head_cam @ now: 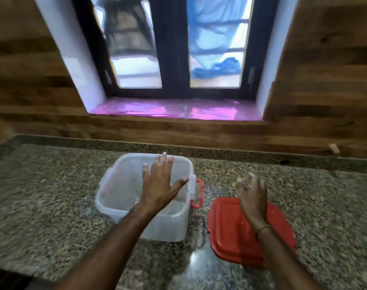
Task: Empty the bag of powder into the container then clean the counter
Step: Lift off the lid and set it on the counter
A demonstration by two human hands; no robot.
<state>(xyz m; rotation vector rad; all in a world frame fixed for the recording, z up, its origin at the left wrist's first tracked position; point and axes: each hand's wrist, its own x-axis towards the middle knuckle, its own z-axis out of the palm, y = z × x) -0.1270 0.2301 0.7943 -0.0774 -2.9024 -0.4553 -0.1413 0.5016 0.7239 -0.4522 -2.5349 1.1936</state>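
Note:
A translucent white square container (117, 185) with a red side latch (198, 193) stands open on the granite counter (42, 185). Something pale lies at its bottom, too blurred to identify. My left hand (160, 183) hovers flat over the container's mouth, fingers spread, holding nothing. To the right, the red lid (230, 233) lies flat on the counter. My right hand (251, 195) is above the lid's far edge, fingers apart and slightly curled, empty, with whitish dust on the fingertips. No powder bag is visible.
A wood-panelled wall rises behind the counter, with a window whose sill is covered in pink plastic (174, 110). A small hole (284, 162) sits in the counter's back right. The counter's front edge runs along the lower left.

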